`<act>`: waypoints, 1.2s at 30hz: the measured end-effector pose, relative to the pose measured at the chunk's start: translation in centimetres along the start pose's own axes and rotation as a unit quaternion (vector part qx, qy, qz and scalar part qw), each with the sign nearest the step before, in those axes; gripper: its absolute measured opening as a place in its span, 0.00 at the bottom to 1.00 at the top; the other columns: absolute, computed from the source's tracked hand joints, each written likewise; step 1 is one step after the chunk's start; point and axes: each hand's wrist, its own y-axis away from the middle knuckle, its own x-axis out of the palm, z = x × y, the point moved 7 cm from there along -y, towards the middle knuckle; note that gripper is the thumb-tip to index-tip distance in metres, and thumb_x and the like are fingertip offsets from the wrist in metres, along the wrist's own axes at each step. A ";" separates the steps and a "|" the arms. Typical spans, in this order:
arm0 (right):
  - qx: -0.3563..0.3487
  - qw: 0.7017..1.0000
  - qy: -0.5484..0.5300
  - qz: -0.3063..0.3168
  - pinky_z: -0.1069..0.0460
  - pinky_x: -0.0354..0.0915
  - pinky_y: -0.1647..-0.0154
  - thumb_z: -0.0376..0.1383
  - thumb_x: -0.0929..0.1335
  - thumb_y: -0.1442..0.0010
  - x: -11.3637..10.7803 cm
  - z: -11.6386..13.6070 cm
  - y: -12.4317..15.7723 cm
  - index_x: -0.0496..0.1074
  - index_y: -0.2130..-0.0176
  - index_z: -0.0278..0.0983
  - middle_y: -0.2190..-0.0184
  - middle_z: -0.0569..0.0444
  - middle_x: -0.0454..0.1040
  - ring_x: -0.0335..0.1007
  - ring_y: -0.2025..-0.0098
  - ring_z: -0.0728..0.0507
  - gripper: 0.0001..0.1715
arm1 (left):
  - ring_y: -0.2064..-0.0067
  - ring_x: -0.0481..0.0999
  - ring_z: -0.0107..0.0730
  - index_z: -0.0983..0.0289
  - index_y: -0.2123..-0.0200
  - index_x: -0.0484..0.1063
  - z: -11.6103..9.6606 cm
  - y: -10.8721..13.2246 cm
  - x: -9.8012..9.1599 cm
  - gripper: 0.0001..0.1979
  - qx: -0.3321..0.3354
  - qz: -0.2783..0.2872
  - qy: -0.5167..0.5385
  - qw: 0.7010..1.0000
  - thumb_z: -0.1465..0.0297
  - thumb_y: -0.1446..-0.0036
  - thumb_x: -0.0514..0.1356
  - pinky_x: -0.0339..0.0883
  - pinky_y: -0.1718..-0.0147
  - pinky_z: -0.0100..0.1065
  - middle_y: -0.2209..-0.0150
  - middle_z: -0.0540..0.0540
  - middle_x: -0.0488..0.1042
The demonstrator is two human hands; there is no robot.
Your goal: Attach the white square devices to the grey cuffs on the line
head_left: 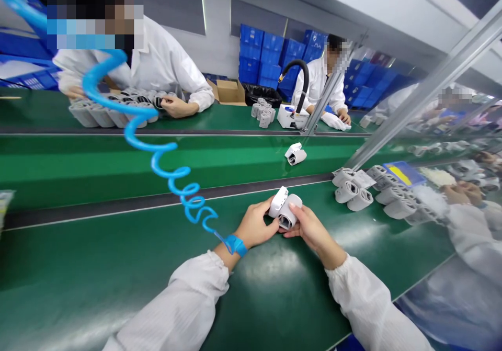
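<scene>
The left hand [254,226] and the right hand [309,229] press in from both sides, clamped together on a white casing [278,202] and a grey sleeve [289,212] that sit side by side. The pair is held just above the green workbench [117,278], near its middle. A blue wrist strap [235,245] circles the left wrist, and a coiled blue cord [157,157] rises from it toward the far left.

To the right of the hands, a cluster of grey sleeves [351,189] stands on the bench, near a blue tray [400,173] whose contents are too unclear to tell. A long glass panel [439,115] in a metal frame crosses the right side.

Farther off, a second white casing [295,155] lies on a green belt [196,165]. Beyond it, a co-worker's hand [178,106] at the far left rests beside a row of grey sleeves [112,113]. Toward the far right, another co-worker [319,84] sits by a white machine [292,116] with a black hose [300,79]. Behind them are an open cardboard box [229,92], a black bin [262,95] and stacked blue crates [259,53], their insides hidden.
</scene>
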 end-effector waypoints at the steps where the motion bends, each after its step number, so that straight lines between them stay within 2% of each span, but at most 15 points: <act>1: 0.000 1.000 0.002 0.001 0.53 0.75 0.77 0.56 0.69 0.39 -0.1 0.0 0.0 0.70 0.52 0.35 0.66 0.44 0.80 0.80 0.71 0.41 0.29 | 0.56 0.79 0.43 0.61 0.45 0.75 0.0 0.0 -0.1 0.27 0.000 -0.009 -0.012 1.000 0.76 0.51 0.62 0.72 0.53 0.38 0.53 0.57 0.80; 7: 0.003 1.000 0.028 0.000 0.53 0.74 0.79 0.56 0.69 0.40 0.0 -0.2 0.0 0.69 0.52 0.34 0.67 0.44 0.80 0.80 0.72 0.41 0.31 | 0.59 0.79 0.42 0.61 0.46 0.75 0.0 0.1 -0.2 0.27 -0.009 -0.019 -0.010 1.000 0.75 0.52 0.63 0.73 0.56 0.37 0.57 0.57 0.81; 11: 0.005 0.996 0.086 -0.027 0.54 0.72 0.81 0.59 0.69 0.42 0.0 -0.5 0.0 0.67 0.52 0.36 0.69 0.46 0.80 0.79 0.76 0.41 0.33 | 0.58 0.80 0.43 0.60 0.48 0.76 0.8 0.0 -0.4 0.27 -0.044 -0.042 0.001 0.998 0.77 0.55 0.64 0.73 0.55 0.38 0.57 0.57 0.81; 13: -0.009 0.993 0.114 -0.017 0.55 0.69 0.84 0.63 0.68 0.44 -0.1 -0.3 0.0 0.67 0.53 0.36 0.71 0.47 0.80 0.78 0.79 0.43 0.36 | 0.58 0.80 0.44 0.61 0.50 0.77 1.7 -0.1 -0.6 0.27 -0.075 -0.058 0.028 0.995 0.77 0.57 0.65 0.73 0.56 0.39 0.57 0.57 0.81; 16: -0.030 0.991 0.127 0.017 0.57 0.63 0.86 0.68 0.62 0.44 -0.7 0.4 0.1 0.69 0.62 0.35 0.78 0.49 0.78 0.73 0.83 0.45 0.39 | 0.58 0.81 0.46 0.64 0.51 0.76 3.2 -0.3 -0.4 0.27 -0.139 -0.064 0.150 0.977 0.76 0.60 0.69 0.74 0.57 0.40 0.58 0.60 0.81; 19: -0.106 0.989 0.097 -0.031 0.57 0.63 0.84 0.63 0.64 0.41 -2.4 2.3 0.3 0.70 0.70 0.35 0.81 0.52 0.75 0.70 0.82 0.48 0.34 | 0.58 0.81 0.47 0.67 0.52 0.76 3.4 -0.5 0.9 0.28 -0.173 -0.012 0.316 0.933 0.70 0.59 0.72 0.75 0.58 0.40 0.59 0.62 0.81; 21: -0.161 0.984 0.063 -0.042 0.56 0.68 0.79 0.53 0.70 0.42 -2.9 3.2 0.6 0.73 0.64 0.36 0.73 0.53 0.77 0.73 0.76 0.47 0.22 | 0.59 0.81 0.46 0.68 0.52 0.76 2.8 -0.3 1.9 0.27 -0.187 0.035 0.388 0.902 0.66 0.57 0.73 0.75 0.59 0.40 0.59 0.63 0.81; 22: -0.171 0.984 0.043 -0.019 0.55 0.70 0.76 0.48 0.72 0.43 -2.6 3.3 0.7 0.73 0.57 0.39 0.67 0.53 0.78 0.75 0.72 0.47 0.19 | 0.59 0.82 0.46 0.68 0.53 0.77 2.5 -0.2 2.2 0.27 -0.196 0.048 0.406 0.892 0.66 0.57 0.73 0.75 0.59 0.39 0.58 0.63 0.81; 24: -0.155 0.986 0.007 0.057 0.51 0.74 0.72 0.41 0.73 0.44 -1.5 2.8 0.8 0.70 0.47 0.43 0.60 0.52 0.78 0.77 0.67 0.45 0.25 | 0.60 0.82 0.45 0.68 0.53 0.77 2.1 0.1 2.4 0.27 -0.212 0.053 0.415 0.883 0.67 0.59 0.74 0.75 0.60 0.38 0.59 0.63 0.81; 26: -0.133 0.984 -0.014 0.114 0.48 0.77 0.70 0.38 0.73 0.44 -0.6 2.3 1.0 0.66 0.42 0.45 0.57 0.52 0.78 0.78 0.64 0.42 0.31 | 0.60 0.82 0.45 0.68 0.54 0.78 1.8 0.3 2.3 0.27 -0.228 0.050 0.414 0.880 0.69 0.61 0.75 0.75 0.60 0.38 0.58 0.63 0.81; 30: -0.107 0.983 -0.037 0.146 0.46 0.79 0.69 0.34 0.76 0.48 -0.2 2.1 1.3 0.65 0.42 0.44 0.57 0.51 0.78 0.79 0.62 0.41 0.36 | 0.62 0.82 0.44 0.69 0.54 0.78 1.8 0.4 2.2 0.29 -0.249 0.063 0.412 0.874 0.71 0.64 0.76 0.75 0.61 0.38 0.59 0.63 0.81; 36: -0.097 0.982 -0.084 0.140 0.47 0.79 0.71 0.38 0.75 0.44 0.0 2.5 1.6 0.67 0.43 0.41 0.59 0.49 0.79 0.79 0.65 0.42 0.31 | 0.63 0.81 0.45 0.68 0.54 0.79 1.9 0.5 2.1 0.26 -0.249 0.068 0.449 0.855 0.69 0.60 0.74 0.75 0.62 0.40 0.60 0.63 0.81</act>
